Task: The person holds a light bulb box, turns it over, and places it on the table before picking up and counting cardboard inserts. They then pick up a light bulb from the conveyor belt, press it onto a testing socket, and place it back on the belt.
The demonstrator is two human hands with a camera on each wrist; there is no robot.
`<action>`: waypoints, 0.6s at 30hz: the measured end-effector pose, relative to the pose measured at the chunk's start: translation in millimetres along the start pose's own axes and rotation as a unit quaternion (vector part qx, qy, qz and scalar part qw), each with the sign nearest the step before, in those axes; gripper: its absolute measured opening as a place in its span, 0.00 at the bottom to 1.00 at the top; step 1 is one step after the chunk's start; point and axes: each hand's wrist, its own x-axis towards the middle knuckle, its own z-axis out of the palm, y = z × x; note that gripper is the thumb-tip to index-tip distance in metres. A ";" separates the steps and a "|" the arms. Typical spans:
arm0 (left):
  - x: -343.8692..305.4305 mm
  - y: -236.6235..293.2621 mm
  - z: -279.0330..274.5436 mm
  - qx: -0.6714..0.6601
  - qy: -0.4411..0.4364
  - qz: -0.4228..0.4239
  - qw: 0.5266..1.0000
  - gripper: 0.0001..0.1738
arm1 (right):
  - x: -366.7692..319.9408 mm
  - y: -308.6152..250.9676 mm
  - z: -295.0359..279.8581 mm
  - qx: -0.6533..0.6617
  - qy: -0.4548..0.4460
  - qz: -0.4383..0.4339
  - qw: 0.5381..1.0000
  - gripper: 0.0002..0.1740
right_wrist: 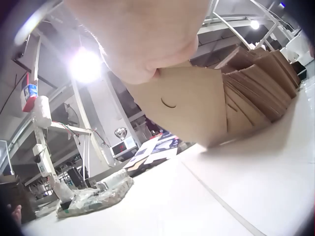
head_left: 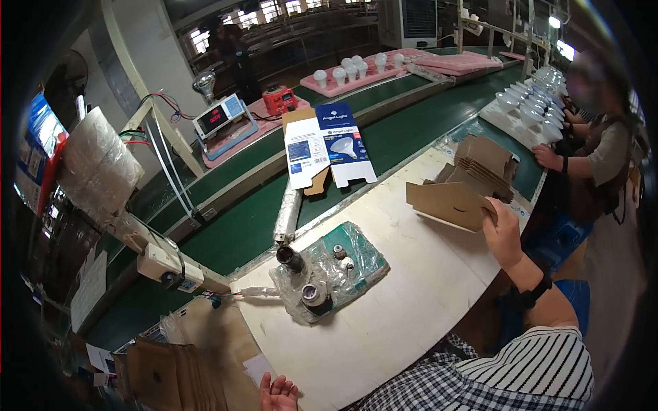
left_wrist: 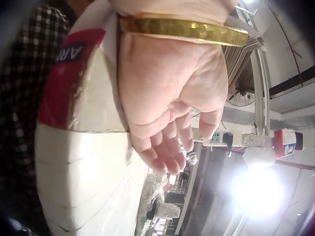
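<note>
My right hand point(head_left: 504, 236) pinches a brown cardboard insert point(head_left: 445, 205) by its near edge, thumb and fingers at its corner. The insert has a small curved slit and stands tilted over the white tabletop point(head_left: 418, 281). Right behind it lies a stack of similar folded cardboard inserts point(head_left: 483, 161); the right wrist view shows that stack point(right_wrist: 263, 83) beside the held piece. My left hand point(head_left: 278, 394) holds nothing, palm up with loosely bent fingers, at the table's near left edge. In the left wrist view the hand point(left_wrist: 172, 93) hangs beside the table's side.
A plastic-wrapped board point(head_left: 360, 246) with lamp sockets sits mid-table. Beyond are a printed bulb box point(head_left: 346, 147) lying flat, a green conveyor point(head_left: 404, 133), a meter point(head_left: 223, 116) and white bulbs point(head_left: 339, 74) on pink foam. More cardboard point(head_left: 161, 373) stands lower left; another person point(head_left: 603, 151) works at right.
</note>
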 end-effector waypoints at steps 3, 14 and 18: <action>-1.3 -3.4 0.2 0.021 0.005 0.015 1.000 0.29 | 5.8 -26.2 -16.4 0.100 -0.032 0.082 0.991 0.12; 24.3 -26.3 137.3 0.419 -0.068 0.259 0.868 0.47 | -12.0 -132.5 7.5 0.468 -0.380 -0.125 0.788 0.25; 32.4 -34.7 123.9 0.457 -0.016 0.151 0.877 0.44 | -39.4 -129.7 43.7 0.482 -0.468 -0.028 0.741 0.28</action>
